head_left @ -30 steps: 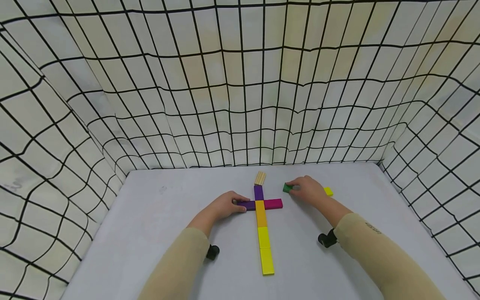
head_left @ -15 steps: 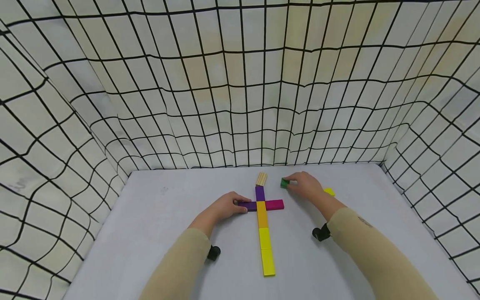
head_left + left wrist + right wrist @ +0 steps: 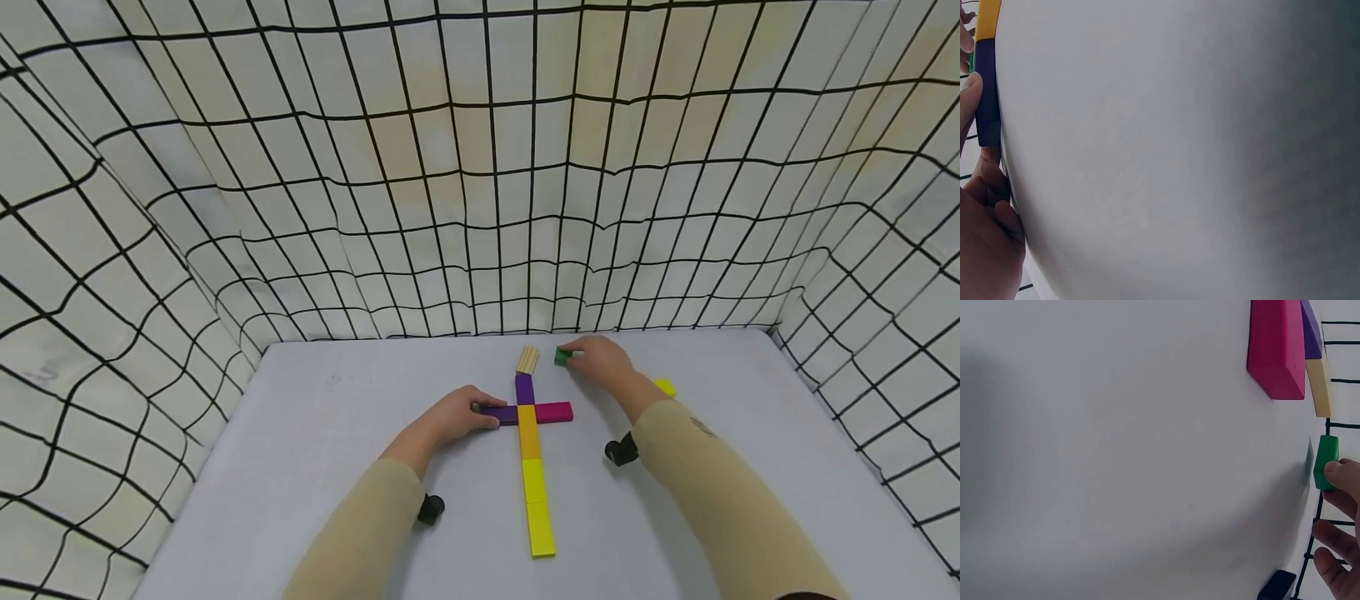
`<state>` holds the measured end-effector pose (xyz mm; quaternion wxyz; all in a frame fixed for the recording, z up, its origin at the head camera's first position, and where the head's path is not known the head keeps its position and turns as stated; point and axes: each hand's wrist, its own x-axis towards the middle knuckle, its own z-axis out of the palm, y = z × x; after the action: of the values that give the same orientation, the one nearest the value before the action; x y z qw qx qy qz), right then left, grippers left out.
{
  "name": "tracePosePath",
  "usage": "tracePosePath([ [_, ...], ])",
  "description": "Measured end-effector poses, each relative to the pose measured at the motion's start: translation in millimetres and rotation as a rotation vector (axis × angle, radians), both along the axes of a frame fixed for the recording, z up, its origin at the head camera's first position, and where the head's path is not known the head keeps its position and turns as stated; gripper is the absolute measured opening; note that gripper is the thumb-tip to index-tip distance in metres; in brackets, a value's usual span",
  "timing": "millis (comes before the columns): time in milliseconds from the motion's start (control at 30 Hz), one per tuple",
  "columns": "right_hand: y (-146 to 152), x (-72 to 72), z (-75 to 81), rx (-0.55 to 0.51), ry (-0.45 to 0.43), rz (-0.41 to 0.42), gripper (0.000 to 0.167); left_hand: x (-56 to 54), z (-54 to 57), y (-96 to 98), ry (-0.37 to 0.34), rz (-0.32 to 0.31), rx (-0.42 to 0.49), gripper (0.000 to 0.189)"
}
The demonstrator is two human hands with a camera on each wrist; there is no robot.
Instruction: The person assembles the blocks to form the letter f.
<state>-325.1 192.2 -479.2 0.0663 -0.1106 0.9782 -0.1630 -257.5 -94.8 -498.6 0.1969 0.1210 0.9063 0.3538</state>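
Observation:
My left hand [image 3: 459, 414] holds the outer end of a dark purple block [image 3: 508, 415] between thumb and finger. This block lies flat as the left arm of a cross-shaped row of blocks. Opposite it is a magenta block [image 3: 553, 412]; a shorter purple block [image 3: 524, 389] tops an orange block [image 3: 528, 432]. Two yellow blocks, one nearer [image 3: 541, 530] and one farther [image 3: 534, 481], continue downward. My right hand [image 3: 602, 362] pinches a small green block [image 3: 1327, 459], right of the pale wooden pieces [image 3: 528, 360] at the top; the right wrist view shows it raised over its shadow.
Beside the right forearm sits another yellow block [image 3: 665, 387], partly covered. A dark block [image 3: 1277, 586] appears low in the right wrist view. Black netting [image 3: 480, 175] rises behind the white table [image 3: 360, 375] and along both sides.
My right hand has carried the green block left and a little away from me, toward the wooden pieces. My left hand keeps its grip on the purple block.

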Motion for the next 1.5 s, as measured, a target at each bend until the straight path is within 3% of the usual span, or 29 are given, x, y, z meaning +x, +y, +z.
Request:
tracePosePath([
  [533,-17,-16.4,-2.6,0.082,-0.011,-0.042,0.035,0.7,-1.1,3.6,0.011,-0.01,-0.013,0.031],
  [933,-24,-23.9,-6.5,0.024,0.004,-0.042,0.035,-0.6,-1.0,1.9,0.007,-0.014,-0.013,0.031],
  [1500,-33,-29.3,-11.9,0.037,-0.015,-0.04,0.037,-1.2,1.6,0.0,0.004,-0.022,-0.035,0.033],
])
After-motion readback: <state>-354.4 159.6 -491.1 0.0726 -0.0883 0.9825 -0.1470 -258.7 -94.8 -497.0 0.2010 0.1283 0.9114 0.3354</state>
